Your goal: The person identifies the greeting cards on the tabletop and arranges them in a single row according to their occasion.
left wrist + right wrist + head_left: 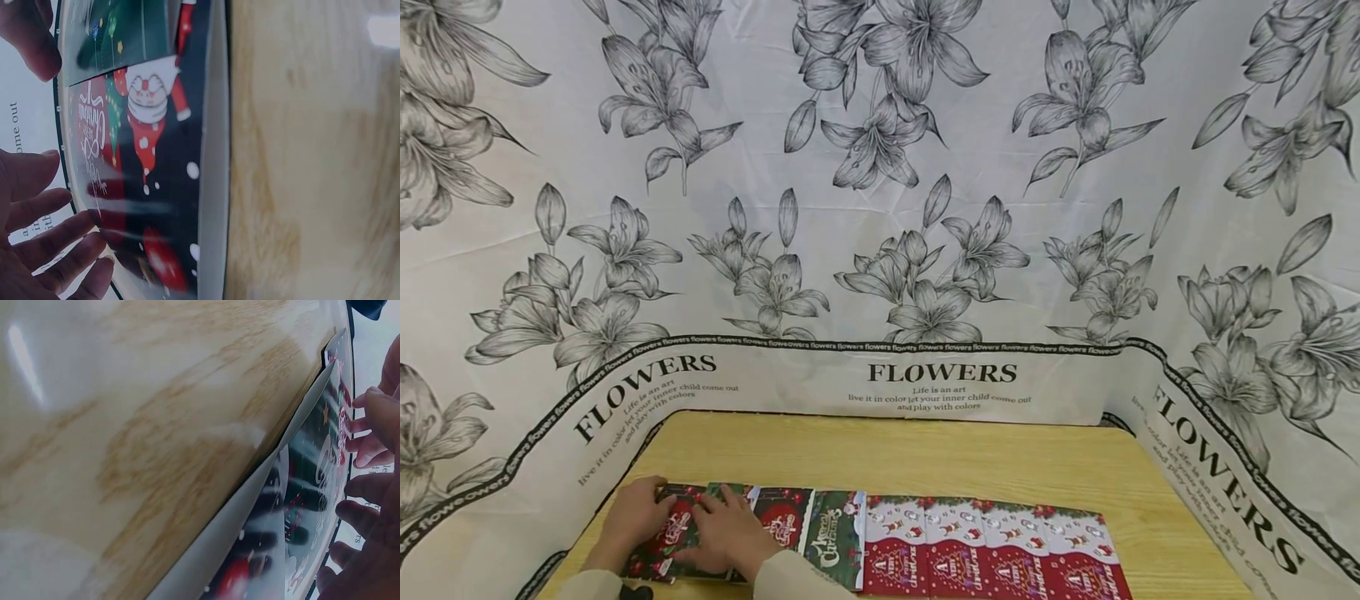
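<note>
Christmas cards lie side by side in a row along the near part of the table. My left hand [636, 515] is at the left end, its fingers spread along the edge of a black-and-red card [679, 527] with a Santa [147, 100] on it. On the neighbouring green card [312, 462], which overlaps the black one, my right hand [730, 531] rests with fingers extended and hides much of it. Both hands [53, 231] have loosely straight fingers. To their right come another black-and-red card [784, 510] and a green "Merry Christmas" card [835, 537].
Several red-and-white cards [895, 546] continue the row to the right, slightly overlapping. Behind them stretches the wooden tabletop [887, 450]. A white flower-printed cloth [940, 367] walls in the table at the back and both sides. Pale sleeves cover the forearms.
</note>
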The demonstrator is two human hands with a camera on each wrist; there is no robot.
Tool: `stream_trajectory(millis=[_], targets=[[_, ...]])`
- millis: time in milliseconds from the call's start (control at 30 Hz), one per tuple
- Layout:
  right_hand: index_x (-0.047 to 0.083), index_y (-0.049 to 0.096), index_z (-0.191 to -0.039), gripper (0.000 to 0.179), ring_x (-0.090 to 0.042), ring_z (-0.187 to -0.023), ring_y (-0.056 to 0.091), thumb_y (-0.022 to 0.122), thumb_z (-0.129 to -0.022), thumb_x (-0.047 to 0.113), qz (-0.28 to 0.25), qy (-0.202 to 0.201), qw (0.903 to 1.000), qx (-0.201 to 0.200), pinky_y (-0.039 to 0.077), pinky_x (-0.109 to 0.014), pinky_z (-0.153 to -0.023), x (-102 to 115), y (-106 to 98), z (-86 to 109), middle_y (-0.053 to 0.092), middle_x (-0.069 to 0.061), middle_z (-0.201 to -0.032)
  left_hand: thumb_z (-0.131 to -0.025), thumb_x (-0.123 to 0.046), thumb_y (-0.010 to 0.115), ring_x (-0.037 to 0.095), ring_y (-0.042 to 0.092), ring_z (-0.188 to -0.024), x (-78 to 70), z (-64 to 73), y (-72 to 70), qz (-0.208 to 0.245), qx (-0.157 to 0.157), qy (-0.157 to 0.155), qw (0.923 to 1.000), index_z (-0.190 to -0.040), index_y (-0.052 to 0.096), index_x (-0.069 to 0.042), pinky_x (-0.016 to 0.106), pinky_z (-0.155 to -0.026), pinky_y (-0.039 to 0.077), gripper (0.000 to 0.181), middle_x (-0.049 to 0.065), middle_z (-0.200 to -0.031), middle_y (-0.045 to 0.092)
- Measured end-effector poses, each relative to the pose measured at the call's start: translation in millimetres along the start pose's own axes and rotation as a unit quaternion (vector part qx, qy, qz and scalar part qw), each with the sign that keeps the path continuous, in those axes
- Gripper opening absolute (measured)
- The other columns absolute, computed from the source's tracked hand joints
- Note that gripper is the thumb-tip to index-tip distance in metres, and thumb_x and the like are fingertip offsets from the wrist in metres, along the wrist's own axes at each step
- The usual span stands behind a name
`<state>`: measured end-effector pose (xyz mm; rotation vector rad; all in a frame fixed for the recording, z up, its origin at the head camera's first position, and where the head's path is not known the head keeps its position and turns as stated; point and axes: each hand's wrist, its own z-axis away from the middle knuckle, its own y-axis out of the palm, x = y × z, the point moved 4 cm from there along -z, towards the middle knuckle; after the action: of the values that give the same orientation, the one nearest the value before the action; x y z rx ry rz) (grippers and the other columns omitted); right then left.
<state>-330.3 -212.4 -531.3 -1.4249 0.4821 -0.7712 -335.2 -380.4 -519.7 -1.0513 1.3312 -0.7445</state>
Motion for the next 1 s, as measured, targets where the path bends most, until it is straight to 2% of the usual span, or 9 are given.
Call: stream_trajectory(millis=[233,567,833,1000], targets=[[0.039,0.046,-0.157,0.065,-0.013,-0.155,0.028,0.051,-0.100,0.071,-0.015,0.008,0.9998,0.007,0.035,-0.039,-0.120,-1.6,-2.0,4.9,0.036,0.022,-0.162,-0.096,-0.013,0.070,0.055,0.061,-0.112,0.0,-1.0,2.9,0.006,0.004,-0.002,1.0000,-0.121,0.063,0.019,0.065,-0.094,0.050,0.041,0.038,-0.119,0.064],[0.036,0.045,-0.158,0.069,-0.012,-0.156,0.025,0.050,-0.099,0.071,-0.036,0.003,0.9990,0.026,0.031,-0.039,-0.123,-2.2,-0.1,5.4,0.032,0.020,-0.165,-0.097,-0.011,0.069,0.055,0.061,-0.114,-6.8,1.6,-0.6,0.013,0.010,-0.007,0.9998,-0.120,0.063,0.019,0.065,-0.096,0.049,0.038,0.038,-0.120,0.064],[0.035,0.046,-0.158,0.069,-0.012,-0.156,0.025,0.049,-0.100,0.071,-0.052,0.003,0.9982,0.029,0.031,-0.039,-0.123,-5.8,3.0,6.7,0.031,0.019,-0.166,-0.094,-0.004,0.069,0.055,0.061,-0.112,-11.3,3.1,-2.1,0.025,-0.025,0.000,0.9994,-0.119,0.064,0.018,0.065,-0.096,0.049,0.034,0.037,-0.116,0.065],[0.035,0.047,-0.157,0.066,-0.011,-0.155,0.028,0.052,-0.100,0.069,-0.056,0.008,0.9980,0.027,0.032,-0.039,-0.122,-6.0,0.1,9.0,0.034,0.020,-0.164,-0.090,0.003,0.067,0.051,0.064,-0.104,-10.3,4.3,-1.6,0.041,-0.047,0.004,0.9981,-0.119,0.064,0.017,0.064,-0.092,0.050,0.032,0.035,-0.109,0.066]])
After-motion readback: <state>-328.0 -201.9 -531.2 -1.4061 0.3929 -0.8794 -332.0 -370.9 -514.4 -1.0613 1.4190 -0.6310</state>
